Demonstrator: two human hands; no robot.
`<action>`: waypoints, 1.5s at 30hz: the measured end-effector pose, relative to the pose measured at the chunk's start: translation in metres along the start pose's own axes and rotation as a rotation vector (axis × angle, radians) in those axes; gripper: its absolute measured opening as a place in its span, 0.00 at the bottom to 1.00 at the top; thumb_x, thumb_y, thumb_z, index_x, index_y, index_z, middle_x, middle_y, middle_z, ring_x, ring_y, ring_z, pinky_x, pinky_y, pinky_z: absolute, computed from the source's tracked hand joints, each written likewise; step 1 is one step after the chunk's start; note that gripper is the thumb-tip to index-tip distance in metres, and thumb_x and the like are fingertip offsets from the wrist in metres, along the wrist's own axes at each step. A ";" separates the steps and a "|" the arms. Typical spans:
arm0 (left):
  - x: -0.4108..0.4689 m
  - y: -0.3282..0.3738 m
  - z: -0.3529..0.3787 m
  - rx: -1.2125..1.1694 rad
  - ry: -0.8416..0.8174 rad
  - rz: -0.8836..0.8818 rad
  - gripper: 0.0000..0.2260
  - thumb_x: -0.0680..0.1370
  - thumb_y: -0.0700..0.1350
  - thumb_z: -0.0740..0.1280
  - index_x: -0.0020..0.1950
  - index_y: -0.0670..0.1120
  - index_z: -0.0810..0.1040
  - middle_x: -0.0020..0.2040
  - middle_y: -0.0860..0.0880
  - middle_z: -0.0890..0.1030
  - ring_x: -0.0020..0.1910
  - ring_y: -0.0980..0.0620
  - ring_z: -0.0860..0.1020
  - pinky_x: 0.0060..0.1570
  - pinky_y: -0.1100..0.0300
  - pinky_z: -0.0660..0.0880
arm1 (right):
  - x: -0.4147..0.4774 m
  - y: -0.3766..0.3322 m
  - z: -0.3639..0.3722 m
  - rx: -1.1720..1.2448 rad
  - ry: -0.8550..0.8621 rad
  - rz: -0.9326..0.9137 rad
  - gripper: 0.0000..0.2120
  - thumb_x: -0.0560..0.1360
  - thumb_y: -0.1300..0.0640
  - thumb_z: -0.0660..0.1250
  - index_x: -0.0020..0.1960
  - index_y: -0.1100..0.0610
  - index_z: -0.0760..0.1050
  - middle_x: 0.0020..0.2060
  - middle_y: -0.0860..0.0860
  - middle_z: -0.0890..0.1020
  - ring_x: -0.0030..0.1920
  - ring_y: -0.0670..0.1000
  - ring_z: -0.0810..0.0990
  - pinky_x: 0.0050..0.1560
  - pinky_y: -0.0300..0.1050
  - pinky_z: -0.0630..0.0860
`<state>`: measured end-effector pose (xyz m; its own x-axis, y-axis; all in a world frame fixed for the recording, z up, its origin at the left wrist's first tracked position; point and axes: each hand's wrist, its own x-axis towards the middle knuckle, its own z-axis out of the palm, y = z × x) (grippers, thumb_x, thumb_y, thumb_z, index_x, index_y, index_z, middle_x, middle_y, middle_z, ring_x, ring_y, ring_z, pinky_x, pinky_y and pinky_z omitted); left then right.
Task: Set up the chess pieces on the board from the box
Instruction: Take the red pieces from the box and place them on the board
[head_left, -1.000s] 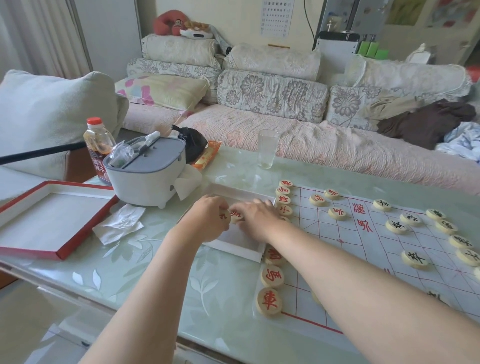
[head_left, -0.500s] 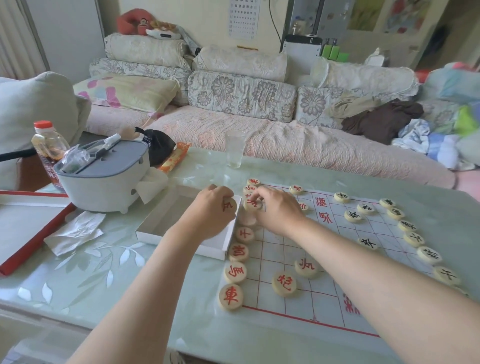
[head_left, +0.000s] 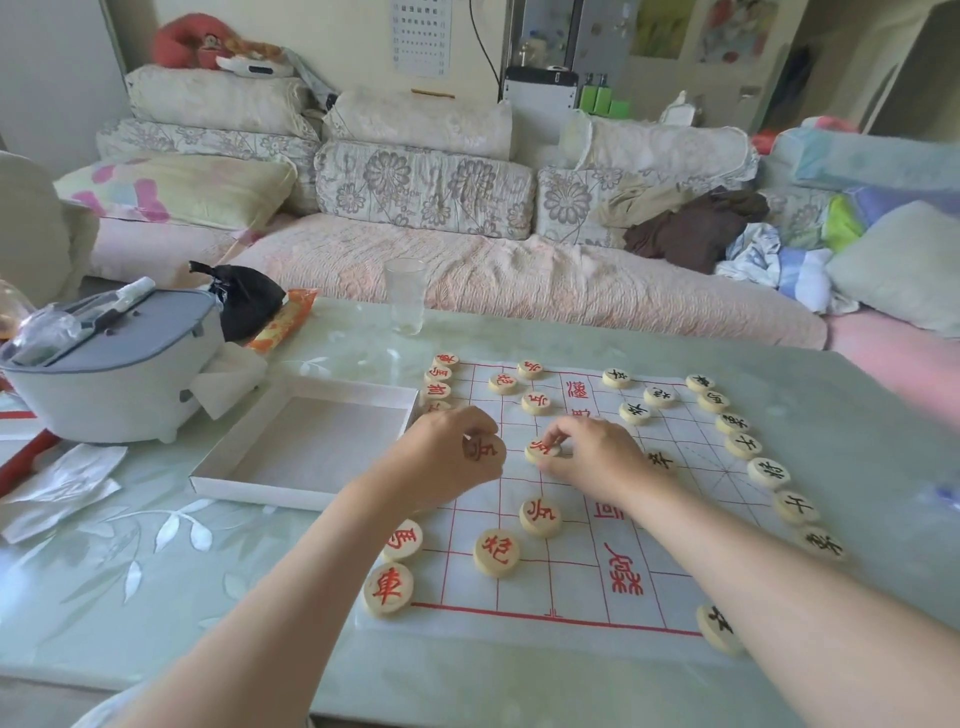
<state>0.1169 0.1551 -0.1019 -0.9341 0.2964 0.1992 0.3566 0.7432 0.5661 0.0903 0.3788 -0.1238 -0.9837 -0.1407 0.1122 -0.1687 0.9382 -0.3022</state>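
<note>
On the counter, the board carries red pieces along its left edge and black pieces along its right. At mid-board, the left grip clasps one red disc. The right grip pinches another red disc on the grid. The white box lies just left of the board.

A home living room. A cushioned sofa piled with pillows and loose clothes fills the upper frame. A drinking glass stands on the counter.
</note>
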 end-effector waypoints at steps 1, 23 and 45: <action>-0.002 0.002 0.002 -0.027 -0.012 -0.016 0.16 0.71 0.54 0.71 0.58 0.54 0.77 0.50 0.59 0.78 0.48 0.59 0.77 0.45 0.68 0.74 | -0.001 -0.001 0.000 -0.007 -0.015 -0.009 0.14 0.73 0.36 0.66 0.51 0.45 0.78 0.52 0.44 0.81 0.55 0.50 0.77 0.55 0.47 0.73; -0.063 0.061 0.038 0.129 -0.449 0.171 0.21 0.66 0.56 0.76 0.57 0.60 0.78 0.52 0.59 0.74 0.51 0.60 0.74 0.50 0.64 0.72 | -0.074 0.003 -0.020 0.454 -0.152 0.025 0.06 0.77 0.54 0.66 0.45 0.46 0.80 0.45 0.44 0.82 0.35 0.44 0.76 0.39 0.41 0.73; -0.075 0.032 0.031 0.311 -0.268 0.291 0.25 0.65 0.66 0.72 0.59 0.60 0.77 0.54 0.61 0.72 0.55 0.58 0.64 0.55 0.63 0.62 | -0.109 -0.023 -0.044 0.023 -0.541 -0.093 0.25 0.61 0.33 0.76 0.53 0.43 0.75 0.46 0.41 0.79 0.47 0.44 0.78 0.44 0.42 0.74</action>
<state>0.1989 0.1752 -0.1237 -0.7715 0.6314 0.0783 0.6288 0.7381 0.2446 0.2041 0.3862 -0.0871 -0.8552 -0.3711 -0.3617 -0.2520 0.9077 -0.3356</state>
